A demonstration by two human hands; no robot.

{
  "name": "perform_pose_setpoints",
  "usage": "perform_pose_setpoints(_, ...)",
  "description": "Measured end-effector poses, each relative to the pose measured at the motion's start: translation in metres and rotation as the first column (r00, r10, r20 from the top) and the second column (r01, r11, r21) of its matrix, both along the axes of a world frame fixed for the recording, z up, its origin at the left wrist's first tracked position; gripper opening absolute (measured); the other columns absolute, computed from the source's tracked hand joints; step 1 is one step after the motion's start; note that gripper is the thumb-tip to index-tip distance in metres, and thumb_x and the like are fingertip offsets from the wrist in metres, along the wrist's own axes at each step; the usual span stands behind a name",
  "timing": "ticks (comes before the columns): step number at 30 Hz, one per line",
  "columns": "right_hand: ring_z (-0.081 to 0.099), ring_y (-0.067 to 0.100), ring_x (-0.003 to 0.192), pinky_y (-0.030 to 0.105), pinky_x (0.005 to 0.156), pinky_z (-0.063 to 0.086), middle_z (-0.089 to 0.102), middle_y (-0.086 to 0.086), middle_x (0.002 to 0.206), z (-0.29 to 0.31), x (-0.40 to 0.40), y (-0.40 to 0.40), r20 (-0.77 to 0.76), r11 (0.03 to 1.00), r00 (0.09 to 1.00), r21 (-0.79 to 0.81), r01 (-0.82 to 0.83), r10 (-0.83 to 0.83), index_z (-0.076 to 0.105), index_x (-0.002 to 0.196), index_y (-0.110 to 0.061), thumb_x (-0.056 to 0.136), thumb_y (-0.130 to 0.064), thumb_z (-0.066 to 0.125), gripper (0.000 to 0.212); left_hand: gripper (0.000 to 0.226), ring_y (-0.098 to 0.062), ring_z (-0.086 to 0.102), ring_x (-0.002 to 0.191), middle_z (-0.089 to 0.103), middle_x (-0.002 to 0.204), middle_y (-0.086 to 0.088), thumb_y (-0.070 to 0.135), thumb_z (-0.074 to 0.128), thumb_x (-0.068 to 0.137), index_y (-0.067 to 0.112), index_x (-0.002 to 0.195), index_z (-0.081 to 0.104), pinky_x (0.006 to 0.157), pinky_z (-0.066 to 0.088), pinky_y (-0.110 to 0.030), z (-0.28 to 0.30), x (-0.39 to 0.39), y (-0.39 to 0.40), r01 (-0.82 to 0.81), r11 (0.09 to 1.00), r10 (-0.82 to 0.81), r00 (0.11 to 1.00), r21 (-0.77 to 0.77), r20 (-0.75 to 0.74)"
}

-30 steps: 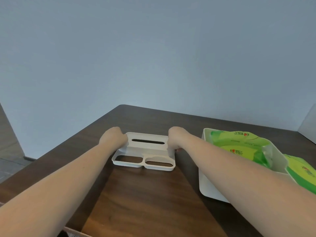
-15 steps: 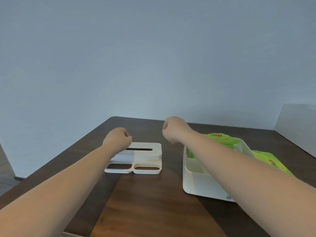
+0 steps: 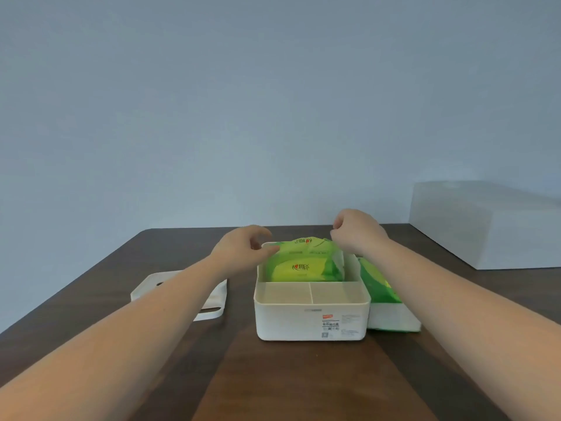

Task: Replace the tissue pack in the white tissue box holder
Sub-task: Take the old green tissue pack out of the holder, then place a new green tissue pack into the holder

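Observation:
The white tissue box holder [image 3: 312, 320] stands open in the middle of the dark wooden table. A green tissue pack [image 3: 303, 264] sits in its rear compartment; the two small front compartments hold nothing. My left hand [image 3: 243, 246] hovers at the pack's left end, fingers curled and apart, touching or almost touching the wrapper. My right hand [image 3: 358, 232] is at the pack's right end with fingers curled in; I cannot tell whether it grips the wrapper. The holder's white lid [image 3: 215, 294] lies on the table to the left, partly hidden by my left forearm.
A second green tissue pack [image 3: 385, 296] lies against the holder's right side. A pale grey block [image 3: 485, 226] stands at the back right of the table [image 3: 303, 384]. A plain wall rises behind the far edge.
Both hands left the lid on the table at the left and moved right to the pack in the holder. The view swung right, bringing the holder to the centre.

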State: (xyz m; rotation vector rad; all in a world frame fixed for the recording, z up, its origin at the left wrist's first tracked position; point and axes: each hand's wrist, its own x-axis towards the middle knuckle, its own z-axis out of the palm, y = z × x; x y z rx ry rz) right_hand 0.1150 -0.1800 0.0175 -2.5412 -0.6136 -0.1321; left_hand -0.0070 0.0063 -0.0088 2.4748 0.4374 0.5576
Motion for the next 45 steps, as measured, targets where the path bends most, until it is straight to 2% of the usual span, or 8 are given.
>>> perform_pose_setpoints(6,0.048,0.032,0.123,0.044,0.100,0.043,0.054,0.005,0.133,-0.016,0.006,-0.044,-0.130,0.976,0.978,-0.168,0.139,-0.162,0.051,0.129,-0.023,0.085,-0.034,0.052,0.045,0.041,-0.013,0.056,0.086,0.053,0.071,0.018,0.046,0.065,0.082,0.033,0.120,0.061,0.087,0.049,-0.033,-0.004,0.010,-0.014,0.017,0.966,0.025,0.987,0.259,-0.156)
perform_pose_setpoints(9,0.052,0.031,0.122,0.043,0.101,0.046,0.054,0.007,0.138,-0.026,0.010,-0.051,-0.191,0.963,0.973,-0.258,0.076,-0.128,0.045,0.136,-0.018,0.084,-0.045,0.054,0.059,0.032,-0.014,0.059,0.091,0.060,0.081,0.013,0.041,0.065,0.084,0.029,0.114,0.069,0.083,0.047,-0.029,-0.005,0.012,-0.016,-0.016,0.971,0.041,0.994,0.237,-0.101)
perform_pose_setpoints(16,0.048,0.029,0.130,0.034,0.094,0.041,0.044,0.009,0.149,-0.028,0.012,-0.055,-0.300,0.919,0.951,-0.391,-0.053,-0.073,0.029,0.150,-0.012,0.090,-0.036,0.055,0.069,0.018,-0.014,0.058,0.086,0.067,0.083,0.007,0.028,0.062,0.089,0.020,0.096,0.077,0.076,0.045,-0.026,0.001,0.019,-0.025,-0.125,0.983,0.108,0.985,0.132,0.131)
perform_pose_setpoints(23,0.047,0.031,0.131,0.037,0.095,0.041,0.043,0.010,0.149,-0.032,0.023,-0.052,-0.327,0.911,0.941,-0.408,-0.054,-0.091,0.026,0.151,-0.015,0.084,-0.043,0.060,0.080,0.021,-0.020,0.054,0.078,0.064,0.079,0.002,0.027,0.058,0.091,0.016,0.090,0.076,0.069,0.042,-0.029,0.016,0.030,-0.028,-0.234,0.968,0.188,0.914,0.087,0.359)
perform_pose_setpoints(27,0.044,0.038,0.129,0.052,0.101,0.044,0.043,0.014,0.143,-0.053,0.033,-0.052,-0.266,0.906,0.951,-0.421,0.033,-0.158,0.025,0.148,-0.029,0.062,-0.062,0.067,0.101,0.021,-0.022,0.056,0.085,0.070,0.098,-0.003,0.024,0.057,0.092,0.012,0.097,0.075,0.075,0.042,-0.029,0.016,0.040,-0.013,-0.282,0.956,0.233,0.894,0.079,0.382)
perform_pose_setpoints(35,0.044,0.040,0.126,0.051,0.101,0.044,0.040,0.015,0.141,-0.049,0.047,-0.057,-0.246,0.950,0.953,-0.296,0.101,-0.178,0.029,0.145,-0.037,0.065,-0.044,0.063,0.087,0.024,-0.034,0.061,0.096,0.069,0.105,-0.015,0.016,0.053,0.093,0.005,0.101,0.073,0.074,0.041,-0.031,0.006,0.059,0.024,-0.373,0.920,0.327,0.899,0.119,0.291)
perform_pose_setpoints(40,0.047,0.038,0.125,0.048,0.102,0.043,0.042,0.012,0.139,-0.021,0.057,-0.056,-0.157,0.987,0.976,-0.075,0.143,-0.153,0.033,0.141,-0.043,0.064,-0.045,0.067,0.084,0.025,-0.028,0.053,0.078,0.071,0.099,-0.019,0.015,0.052,0.092,0.004,0.097,0.074,0.071,0.045,-0.033,-0.006,0.075,0.041,-0.390,0.912,0.361,0.911,0.125,0.201)
perform_pose_setpoints(45,0.050,0.035,0.122,0.047,0.101,0.046,0.042,0.009,0.136,0.014,0.057,-0.042,-0.052,0.997,0.999,0.077,-0.005,0.009,0.034,0.140,-0.044,0.065,-0.041,0.072,0.084,0.026,-0.030,0.062,0.089,0.073,0.099,-0.011,0.015,0.053,0.089,0.012,0.101,0.076,0.072,0.048,-0.032,-0.024,0.090,0.049,-0.349,0.932,0.339,0.935,0.099,0.102)
